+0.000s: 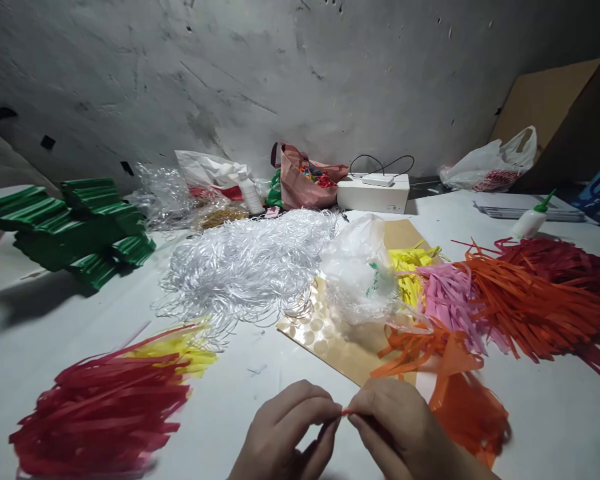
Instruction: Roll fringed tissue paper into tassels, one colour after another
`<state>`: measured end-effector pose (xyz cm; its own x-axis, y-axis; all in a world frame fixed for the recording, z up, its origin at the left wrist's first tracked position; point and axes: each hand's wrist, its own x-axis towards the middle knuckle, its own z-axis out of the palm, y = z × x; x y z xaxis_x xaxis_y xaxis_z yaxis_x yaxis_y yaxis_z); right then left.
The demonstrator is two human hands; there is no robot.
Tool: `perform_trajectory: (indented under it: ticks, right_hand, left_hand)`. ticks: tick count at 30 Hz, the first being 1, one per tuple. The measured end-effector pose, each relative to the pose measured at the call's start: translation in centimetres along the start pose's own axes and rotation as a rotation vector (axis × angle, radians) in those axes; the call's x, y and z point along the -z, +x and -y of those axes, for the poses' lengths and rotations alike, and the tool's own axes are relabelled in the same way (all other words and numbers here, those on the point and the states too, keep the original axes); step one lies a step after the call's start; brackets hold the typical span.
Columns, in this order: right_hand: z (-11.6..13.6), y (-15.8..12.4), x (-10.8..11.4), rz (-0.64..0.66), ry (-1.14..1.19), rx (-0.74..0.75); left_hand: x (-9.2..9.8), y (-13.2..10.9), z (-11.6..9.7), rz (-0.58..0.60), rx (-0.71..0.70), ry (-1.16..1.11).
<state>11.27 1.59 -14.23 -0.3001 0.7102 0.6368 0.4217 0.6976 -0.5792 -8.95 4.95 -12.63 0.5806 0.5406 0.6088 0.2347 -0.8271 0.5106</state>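
At the bottom centre, my left hand and my right hand meet fingertip to fingertip. Both pinch a thin, twisted orange-red strip, of which only a short piece shows between them. Orange tissue paper with a fringed end lies beside and partly behind my right hand. Beyond the hands is a tan board with pale dots, and a clear plastic bag rests on it. A red tissue fringe with yellow fringe lies to the left.
White string is heaped mid-table. Green folded paper stacks stand at left. Yellow, pink and orange fringes lie at right near a glue bottle. A white box and pink bag stand by the wall.
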Motion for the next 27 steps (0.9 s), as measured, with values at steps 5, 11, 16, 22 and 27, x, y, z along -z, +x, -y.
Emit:
perform_trajectory:
  ticks: [5,11,16,22,27]
  right_hand:
    - [0.2,0.1,0.3,0.020,-0.019,-0.018]
    - [0.0,0.2,0.0,-0.009,-0.021,0.054]
    - [0.0,0.2,-0.6,-0.030,-0.034,0.081]
    - [0.3,0.4,-0.5,-0.055,-0.099,0.021]
    - [0.4,0.4,-0.3,-0.050,-0.100,-0.001]
  left_hand:
    - [-0.5,0.0,0.3,-0.033,-0.018,0.049]
    - [-0.5,0.3,-0.2,-0.045,-0.031,0.044]
    - [-0.7,0.3,-0.4,-0.043,-0.033,0.093]
    - [-0.2,0.8,-0.3,-0.076,-0.020,0.144]
    - [0.4,0.8,-0.2,-0.073,-0.020,0.211]
